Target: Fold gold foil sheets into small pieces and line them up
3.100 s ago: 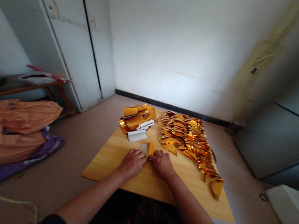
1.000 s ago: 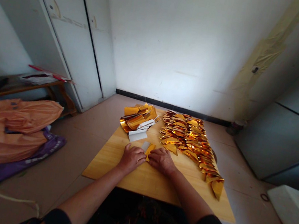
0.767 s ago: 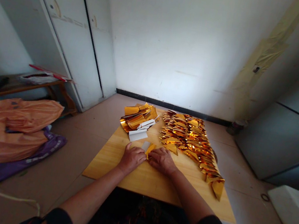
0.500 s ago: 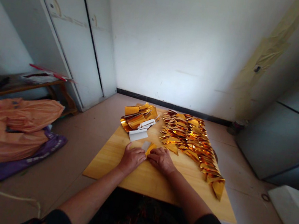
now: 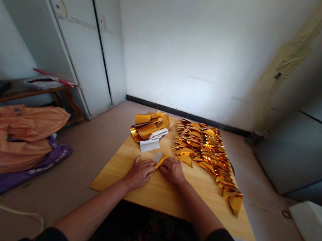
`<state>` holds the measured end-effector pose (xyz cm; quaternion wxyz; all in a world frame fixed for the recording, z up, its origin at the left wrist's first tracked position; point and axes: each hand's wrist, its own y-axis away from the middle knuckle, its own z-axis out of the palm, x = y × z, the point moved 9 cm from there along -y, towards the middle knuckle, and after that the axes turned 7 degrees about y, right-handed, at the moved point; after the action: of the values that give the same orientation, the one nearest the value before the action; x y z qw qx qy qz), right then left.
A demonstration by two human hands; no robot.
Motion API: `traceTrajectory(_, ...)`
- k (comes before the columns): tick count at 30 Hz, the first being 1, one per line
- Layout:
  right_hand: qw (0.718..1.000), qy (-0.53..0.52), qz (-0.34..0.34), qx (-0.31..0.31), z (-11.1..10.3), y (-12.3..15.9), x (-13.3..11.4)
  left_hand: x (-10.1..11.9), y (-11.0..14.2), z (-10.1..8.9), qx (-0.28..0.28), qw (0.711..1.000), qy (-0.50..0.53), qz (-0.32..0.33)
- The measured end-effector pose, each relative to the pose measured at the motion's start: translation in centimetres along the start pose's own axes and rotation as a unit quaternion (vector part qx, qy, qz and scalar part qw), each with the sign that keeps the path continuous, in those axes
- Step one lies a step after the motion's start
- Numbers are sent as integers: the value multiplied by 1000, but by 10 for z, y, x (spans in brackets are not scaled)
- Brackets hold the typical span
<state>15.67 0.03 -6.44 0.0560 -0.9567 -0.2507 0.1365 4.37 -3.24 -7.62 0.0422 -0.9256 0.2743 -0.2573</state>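
Note:
A partly folded sheet of gold foil paper (image 5: 161, 161), gold on one side and pale on the other, lies flat on the wooden board (image 5: 118, 167). My left hand (image 5: 140, 171) presses on its left edge with the fingers together. On its right side, my right hand (image 5: 173, 170) grips the gold part with bent fingers. Beyond my left hand is a loose pile of gold sheets (image 5: 150, 125), and a creased white-backed sheet (image 5: 149, 145) lies at the pile's near edge. Rows of folded gold paper pieces (image 5: 200, 142) overlap along the right of the board.
White cabinets (image 5: 100, 43) and a low wooden table (image 5: 71, 98) stand at left. An orange bag (image 5: 21, 133) and purple bag (image 5: 30, 172) lie on the left, near a white cable (image 5: 14, 209). A white box (image 5: 315, 224) is at right, by a grey cabinet (image 5: 308, 150).
My left hand has slid slightly left and toward me, leaving a small gap to my right hand. More of the sheet's gold fold shows between them.

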Motion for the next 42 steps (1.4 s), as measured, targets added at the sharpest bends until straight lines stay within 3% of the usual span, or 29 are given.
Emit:
traceTrajectory(7,997,15,69,-26,6,-6,6,-4,3,4,-23,1000,-11,10)
traceTrajectory(18,992,40,111,-50,8,-10,6,10,6,-4,15,995,-17,100)
traceTrajectory(26,990,50,122,-59,8,-9,4,18,6,-6,21,991,-35,123)
traceTrajectory(34,989,43,124,-74,11,-11,7,16,6,-8,38,992,-15,118)
traceTrajectory(42,988,51,125,-80,7,-13,6,12,3,-5,23,997,-21,65)
